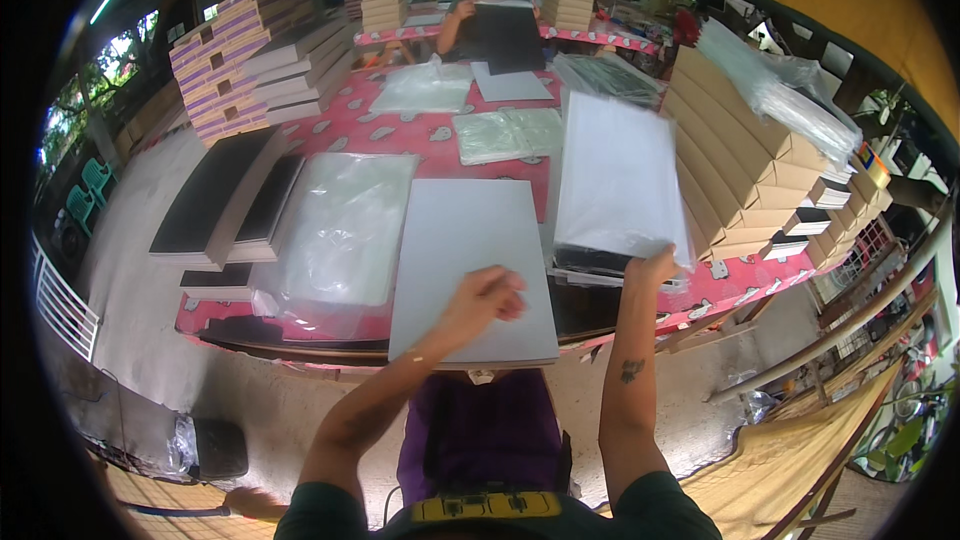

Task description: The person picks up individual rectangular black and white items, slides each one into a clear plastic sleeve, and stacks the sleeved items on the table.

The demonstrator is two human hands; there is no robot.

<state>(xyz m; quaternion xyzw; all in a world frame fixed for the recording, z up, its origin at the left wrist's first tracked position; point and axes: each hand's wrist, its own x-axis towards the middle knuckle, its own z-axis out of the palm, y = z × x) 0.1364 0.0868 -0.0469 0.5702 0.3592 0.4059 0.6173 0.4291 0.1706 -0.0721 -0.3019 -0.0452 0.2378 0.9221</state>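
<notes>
In front of me lies a pale grey-white stack of sheets or boards (470, 230), its near edge reaching past the table edge. Above it hovers my left hand (488, 298), its fingers loosely curled, with nothing visible in them. My right hand (655, 268) grips the near right corner of a white pack in clear plastic (618, 175), fingers partly hidden by the film. Something black shows under that pack's near edge. To the left of the grey-white stack is a pile of clear plastic sleeves (350, 225).
Black-covered thick pads (215, 195) sit at the left, with tall carton stacks (235, 60) behind. Brown boxes (735, 150) line the right, topped by plastic wrap (775, 85). More plastic packs (510, 133) lie mid-table. Across the table, a person holds a black sheet (508, 38).
</notes>
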